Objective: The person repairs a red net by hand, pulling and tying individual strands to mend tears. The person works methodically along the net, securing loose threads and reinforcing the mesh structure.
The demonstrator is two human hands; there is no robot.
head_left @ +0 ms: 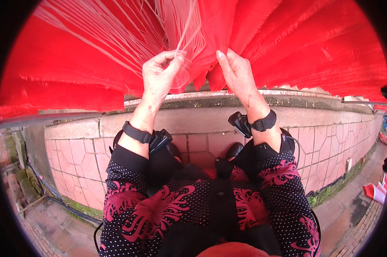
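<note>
Red cloth [287, 60] hangs in many folds across the far part of the head view, its lower edges frayed. A bunch of thin pale strings [129, 38] fans over the cloth on the left. My left hand [161, 73] pinches some of these strings between thumb and fingertips, and loose loops dangle just right of it. To its right, my right hand [236, 70] has thumb and fingers closed on a fold of the red cloth. A dark strap with a small black device sits on each wrist.
Beneath the cloth runs a stone ledge [202, 120], with pink paving tiles [77, 158] below. My black shoes [235, 150] stand on the tiles. A red and white piece of material [375, 192] lies at the far right. Dark cables [69, 204] run along the ground at left.
</note>
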